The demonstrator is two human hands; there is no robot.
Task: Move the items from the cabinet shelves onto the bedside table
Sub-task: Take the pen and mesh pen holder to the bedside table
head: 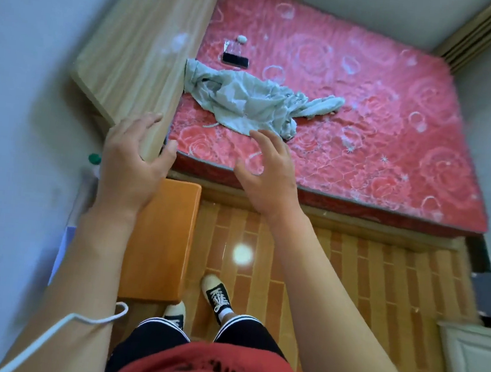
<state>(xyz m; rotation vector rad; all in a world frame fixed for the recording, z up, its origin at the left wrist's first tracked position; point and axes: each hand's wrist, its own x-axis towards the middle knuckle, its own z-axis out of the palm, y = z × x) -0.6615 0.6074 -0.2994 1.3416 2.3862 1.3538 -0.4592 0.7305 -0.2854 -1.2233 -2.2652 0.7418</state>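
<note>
An orange wooden bedside table (159,243) stands at the left, beside the bed. My left hand (133,164) hovers above its far end with fingers spread and nothing in it. My right hand (266,172) is held out over the bed's near edge, also open and holding nothing. A clear bottle with a green cap (93,160) stands to the left of the table, partly hidden by my left arm. No cabinet shelves are in view.
A pink floral mattress (362,122) fills the upper right, with a crumpled pale cloth (245,102), a black phone (235,61) and a small clear item on it. A light wooden headboard (144,43) is at left. A white cabinet door (477,369) shows at lower right.
</note>
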